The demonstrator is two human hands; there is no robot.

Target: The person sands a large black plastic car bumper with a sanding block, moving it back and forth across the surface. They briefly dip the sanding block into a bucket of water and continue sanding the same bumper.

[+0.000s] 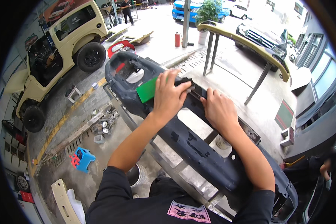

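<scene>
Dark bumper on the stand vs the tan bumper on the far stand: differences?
The dark bumper is blue-black with scuffed, patchy paint; the tan bumper is an even beige. The dark bumper lies close under both hands, left hand pressing a green sheet on it and right hand resting on it; the tan bumper stands untouched. The dark bumper shows large cutouts; none show on the tan one. Both rest on metal-legged stands.

Not much here: a poster [61, 9] with an orange car hangs on the wall top left, above the beige jeep. A green panel with red edges [284, 114] leans by the right wall.
</scene>
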